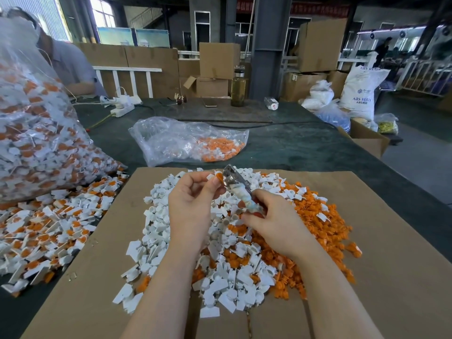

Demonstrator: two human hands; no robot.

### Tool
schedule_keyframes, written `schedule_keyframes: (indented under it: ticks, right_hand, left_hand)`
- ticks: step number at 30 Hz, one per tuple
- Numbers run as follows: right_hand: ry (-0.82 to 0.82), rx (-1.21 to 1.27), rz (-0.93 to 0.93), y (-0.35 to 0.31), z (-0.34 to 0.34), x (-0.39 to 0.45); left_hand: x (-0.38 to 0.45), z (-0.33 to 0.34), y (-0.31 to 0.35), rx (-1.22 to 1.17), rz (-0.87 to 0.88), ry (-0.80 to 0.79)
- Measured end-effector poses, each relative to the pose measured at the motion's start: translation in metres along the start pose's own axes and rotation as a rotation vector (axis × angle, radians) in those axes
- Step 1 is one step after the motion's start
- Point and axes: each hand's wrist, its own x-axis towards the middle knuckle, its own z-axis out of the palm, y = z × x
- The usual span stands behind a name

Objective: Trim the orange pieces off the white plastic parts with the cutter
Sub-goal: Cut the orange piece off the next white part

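- We see both bare forearms reaching forward over the cardboard sheet, hands meeting above its far half.
- left hand: raised, palm turned inward, fingers curled; thumb and forefinger pinch a small white-and-orange part at the fingertips.
- right hand: back of hand up, fingers wrapped round the handle of the cutter, its metal head angled up-left and touching the pinched part.
- Wrists apart; hands nearly touching.

A factory hall with daylight from windows at the far left. A steel column rises behind the dark tabletop. Cardboard boxes stack along the back; a white railing stands left, a white sack right.
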Motion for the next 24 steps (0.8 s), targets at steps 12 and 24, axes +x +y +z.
schedule_keyframes:
  ticks: [12,24]
  right_hand:
    - [-0.067,-0.001,-0.014,-0.006,0.001,-0.003]
    - [-0.085,-0.063,0.015,-0.006,0.004,-0.004]
  left_hand:
    - [0.002,-0.008,0.004,0.027,0.052,-0.092]
    - [0.004,-0.012,0.002,0.05,-0.012,-0.112]
